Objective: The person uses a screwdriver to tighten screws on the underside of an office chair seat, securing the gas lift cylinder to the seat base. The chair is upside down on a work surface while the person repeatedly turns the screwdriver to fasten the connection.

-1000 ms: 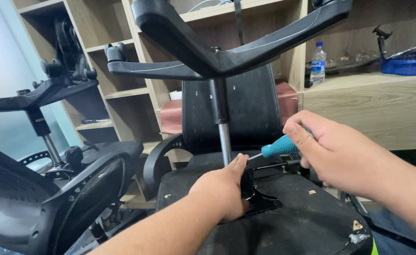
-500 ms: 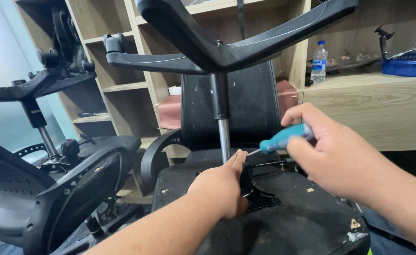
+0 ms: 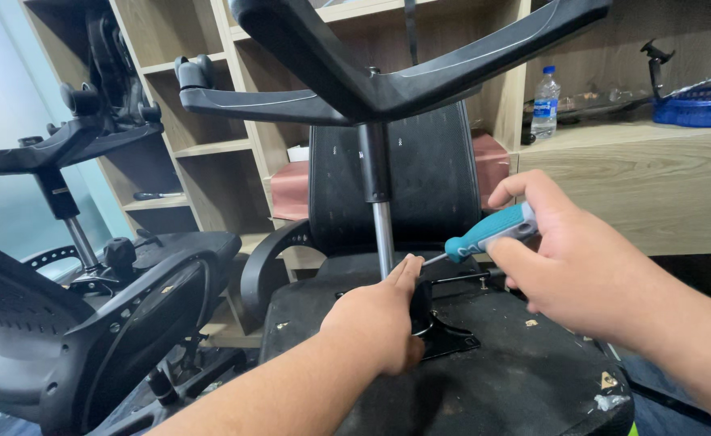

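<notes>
Right hand (image 3: 581, 266) w/ the teal screwdriver (image 3: 489, 232) has shifted up a bit, fist wrapped on the handle, left hand (image 3: 380, 319) clamped on the black mechanism plate (image 3: 444, 335) mid-seat, upturned chair base (image 3: 388, 77) still attached, so prob lots left.

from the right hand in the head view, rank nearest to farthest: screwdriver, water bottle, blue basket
1. screwdriver, teal handle, in the right hand itself
2. water bottle, on the wooden counter above the hand
3. blue basket, far right on the counter
</notes>
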